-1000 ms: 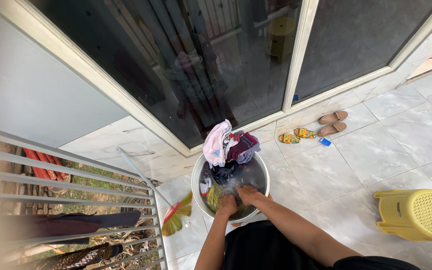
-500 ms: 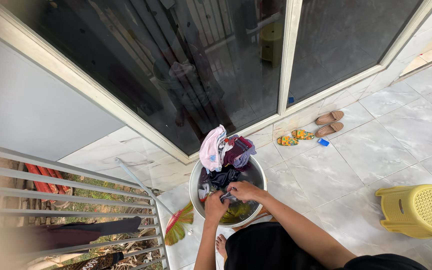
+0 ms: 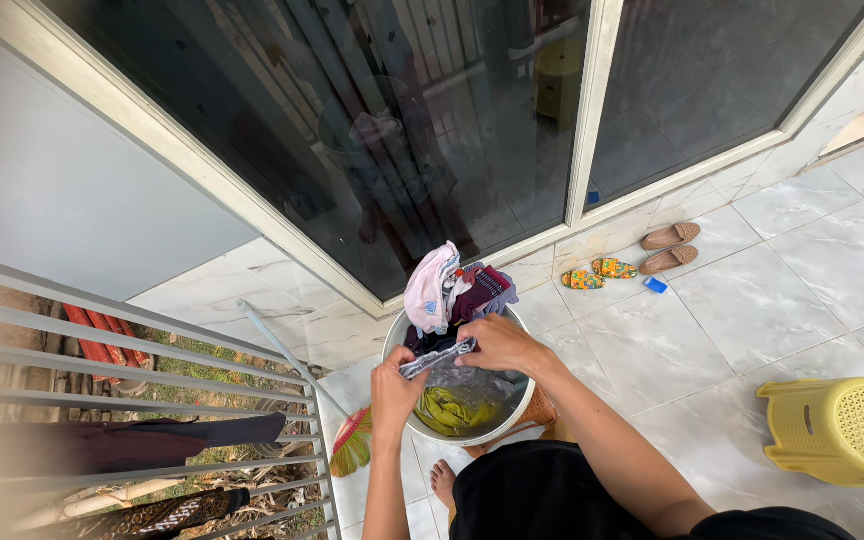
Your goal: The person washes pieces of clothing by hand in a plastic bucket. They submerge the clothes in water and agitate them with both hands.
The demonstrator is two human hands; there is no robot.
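Both hands raised together, each closed in a grip, arms reaching forward from the lower edge of view.

The left hand (image 3: 395, 390) sits nearer and to the left, its back turned up toward the camera, fingers curled under into a fist-like clasp, the wrist straight and the bare forearm running almost straight down to the bottom edge. The right hand (image 3: 497, 343) is farther and to the right, slightly higher, knuckles up, fingers folded inward toward the left hand. Its bare forearm slants down to the right to a bent elbow. The two hands are near each other but apart. A bare foot shows below, between the arms.
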